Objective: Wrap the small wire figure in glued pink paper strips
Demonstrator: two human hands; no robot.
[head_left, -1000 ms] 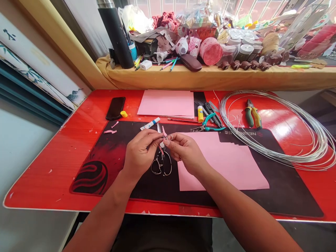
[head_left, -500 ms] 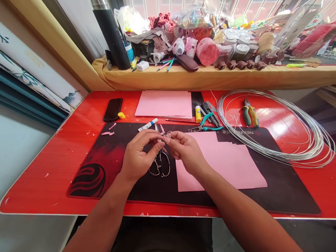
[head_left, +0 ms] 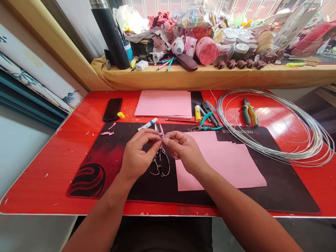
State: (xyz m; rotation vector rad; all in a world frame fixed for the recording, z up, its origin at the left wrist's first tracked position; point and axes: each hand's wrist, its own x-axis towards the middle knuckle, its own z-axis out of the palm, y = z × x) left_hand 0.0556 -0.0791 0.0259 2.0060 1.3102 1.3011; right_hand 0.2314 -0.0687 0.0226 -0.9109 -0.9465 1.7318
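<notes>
Over the dark desk mat point(head_left: 147, 185), my left hand point(head_left: 139, 152) and my right hand point(head_left: 186, 150) meet fingertip to fingertip. Both are closed in a pinch on a small wire piece with a loop point(head_left: 168, 134) and a thin pink strip point(head_left: 161, 128) on it. Fingers hide part of the piece, and its finer detail is too small to tell. Below the fingertips lie scissors point(head_left: 165, 166), handles toward me. A cut pink sheet point(head_left: 223, 168) lies partly under my right wrist. Just beyond my left fingers is a white and blue tube point(head_left: 147, 124).
Teal-handled pliers point(head_left: 203, 124), a yellow glue stick point(head_left: 197, 113) and a pink paper stack point(head_left: 163, 103) lie farther back. At right are a large wire coil point(head_left: 309, 140) and green-yellow pliers point(head_left: 250, 113). A phone point(head_left: 112, 109) lies left. The sill point(head_left: 223, 78) holds clutter.
Both hands stay pinched together in nearly the same place. The pink strip and wire loop between them have shifted very slightly; the view has also moved a little.
</notes>
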